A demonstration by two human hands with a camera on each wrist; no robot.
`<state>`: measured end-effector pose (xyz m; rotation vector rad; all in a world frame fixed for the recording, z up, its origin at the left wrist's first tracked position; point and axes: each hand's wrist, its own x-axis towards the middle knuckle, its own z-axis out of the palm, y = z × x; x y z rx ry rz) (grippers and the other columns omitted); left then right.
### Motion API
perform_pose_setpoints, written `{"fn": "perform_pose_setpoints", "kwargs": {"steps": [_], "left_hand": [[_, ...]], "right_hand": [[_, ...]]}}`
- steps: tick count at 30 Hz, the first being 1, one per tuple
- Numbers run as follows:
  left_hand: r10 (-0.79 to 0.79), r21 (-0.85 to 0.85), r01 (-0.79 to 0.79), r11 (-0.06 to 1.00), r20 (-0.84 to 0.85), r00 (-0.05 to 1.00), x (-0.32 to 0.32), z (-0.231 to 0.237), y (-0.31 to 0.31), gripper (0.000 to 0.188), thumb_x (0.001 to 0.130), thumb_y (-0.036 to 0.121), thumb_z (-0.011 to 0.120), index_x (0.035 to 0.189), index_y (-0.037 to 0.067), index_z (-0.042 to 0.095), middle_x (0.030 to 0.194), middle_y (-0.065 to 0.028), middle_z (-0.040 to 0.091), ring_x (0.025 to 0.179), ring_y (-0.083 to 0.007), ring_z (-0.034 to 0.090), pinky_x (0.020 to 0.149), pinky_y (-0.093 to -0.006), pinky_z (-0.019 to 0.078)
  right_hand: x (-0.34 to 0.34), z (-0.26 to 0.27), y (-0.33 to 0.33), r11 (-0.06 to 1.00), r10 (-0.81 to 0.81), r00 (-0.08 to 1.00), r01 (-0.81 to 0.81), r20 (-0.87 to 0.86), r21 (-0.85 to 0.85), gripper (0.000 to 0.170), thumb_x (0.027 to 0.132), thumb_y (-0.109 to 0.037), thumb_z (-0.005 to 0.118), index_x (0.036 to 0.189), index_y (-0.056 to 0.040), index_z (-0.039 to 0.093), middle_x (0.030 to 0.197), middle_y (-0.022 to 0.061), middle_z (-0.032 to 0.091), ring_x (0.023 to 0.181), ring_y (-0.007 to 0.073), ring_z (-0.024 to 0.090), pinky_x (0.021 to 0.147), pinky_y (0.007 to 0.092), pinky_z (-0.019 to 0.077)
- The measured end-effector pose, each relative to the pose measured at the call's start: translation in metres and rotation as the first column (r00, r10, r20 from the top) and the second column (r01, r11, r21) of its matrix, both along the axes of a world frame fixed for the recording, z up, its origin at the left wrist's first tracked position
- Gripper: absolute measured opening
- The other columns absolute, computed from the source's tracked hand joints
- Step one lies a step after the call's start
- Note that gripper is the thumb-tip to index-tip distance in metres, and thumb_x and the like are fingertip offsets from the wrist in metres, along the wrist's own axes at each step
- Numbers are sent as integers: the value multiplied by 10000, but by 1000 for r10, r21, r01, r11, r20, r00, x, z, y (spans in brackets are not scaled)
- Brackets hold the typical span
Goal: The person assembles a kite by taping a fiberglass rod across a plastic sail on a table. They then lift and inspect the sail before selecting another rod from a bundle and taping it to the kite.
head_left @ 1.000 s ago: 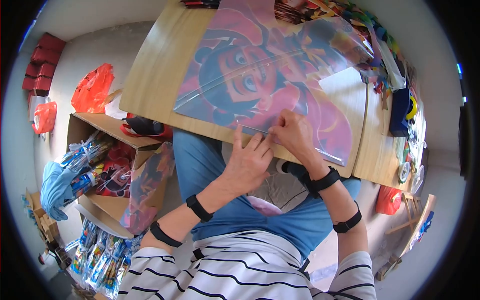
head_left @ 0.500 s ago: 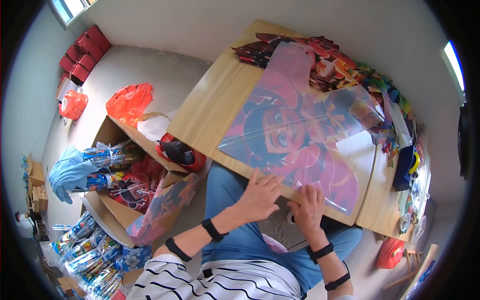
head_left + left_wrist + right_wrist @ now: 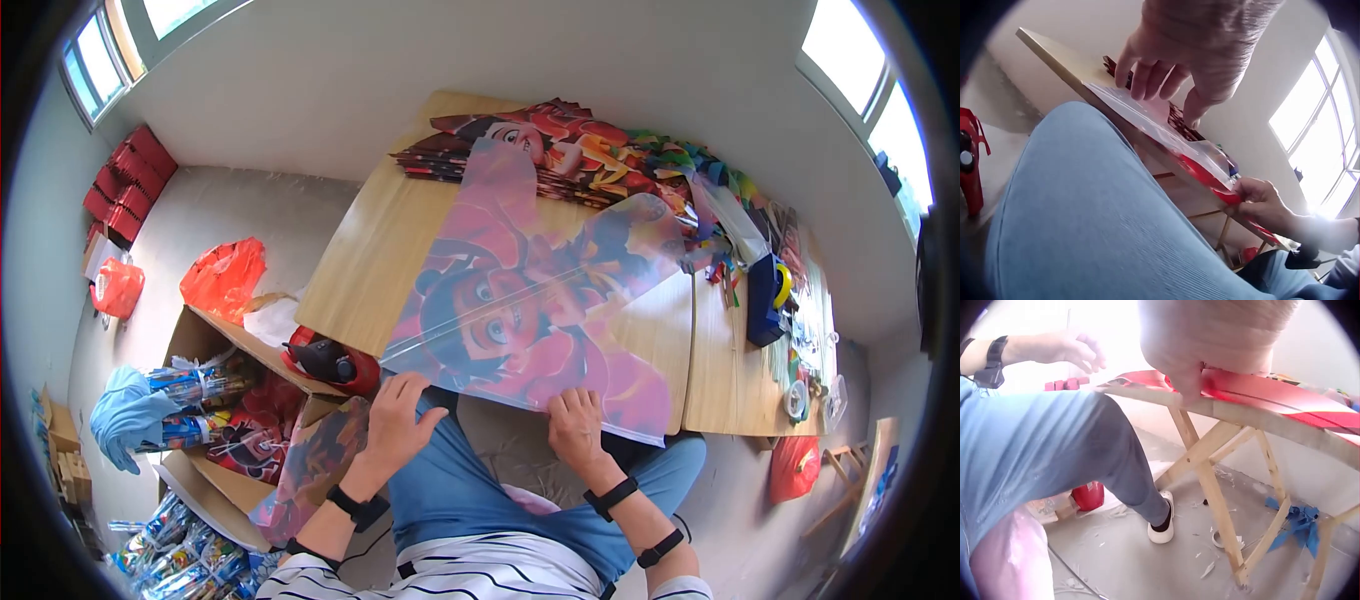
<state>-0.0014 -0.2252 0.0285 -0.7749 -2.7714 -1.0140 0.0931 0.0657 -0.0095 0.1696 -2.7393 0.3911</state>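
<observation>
A translucent sheet printed with a cartoon figure (image 3: 490,310) lies on the wooden table, its near edge along the table's front. My left hand (image 3: 398,425) is at the sheet's near left corner, thumb spread; the left wrist view shows this hand (image 3: 1191,47) with loosely bent fingers, holding nothing. Farther right, my right hand (image 3: 577,432) pinches the near edge. In the left wrist view the right hand (image 3: 1266,203) has thumb and fingers around that red edge (image 3: 1197,169). The right wrist view shows its thumb at the table edge, partly blurred.
Stacked printed cutouts (image 3: 560,150) line the table's back. A blue tape dispenser (image 3: 766,300) stands at the right. Left of the table are an open cardboard box (image 3: 225,475) with wrapped bundles, a red bag (image 3: 225,280) and a dark-and-red object (image 3: 335,365). Wooden trestle legs (image 3: 1210,487) stand below.
My hands were close together at the near edge and are now wider apart, the left one at the left corner. The right fingers now curl over the edge. The head view has tilted up.
</observation>
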Motion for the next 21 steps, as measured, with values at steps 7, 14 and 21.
{"fn": "perform_pose_setpoints", "kwargs": {"steps": [7, 14, 21], "left_hand": [[-154, 500, -468, 728, 785, 600, 30, 1, 21, 376, 872, 182, 786, 1170, 14, 628, 1119, -112, 691, 1019, -208, 676, 875, -372, 548], [-203, 628, -570, 530, 746, 634, 1, 1, 31, 353, 912, 62, 652, 1258, 1, 619, 1071, -60, 674, 1015, -152, 640, 861, -333, 524], [-207, 460, -78, 884, 537, 817, -103, 146, -42, 366, 882, -9, 596, 1244, -9, 652, 1051, -14, 696, 946, -126, 645, 878, -281, 506]], "right_hand": [[-26, 34, -42, 982, -153, 980, 137, -123, -130, 117, 718, -62, 639, 793, -77, 551, 838, 125, 537, 843, 331, 544, 733, 455, 409], [-26, 48, -121, 836, 129, 991, -128, -34, -533, 112, 807, -87, 675, 897, -28, 646, 851, 158, 610, 839, 364, 613, 717, 478, 477], [-50, 76, -5, 845, -183, 982, 137, -39, -517, 332, 793, -151, 799, 1047, 29, 684, 954, 198, 653, 885, 366, 643, 764, 434, 519]]}}
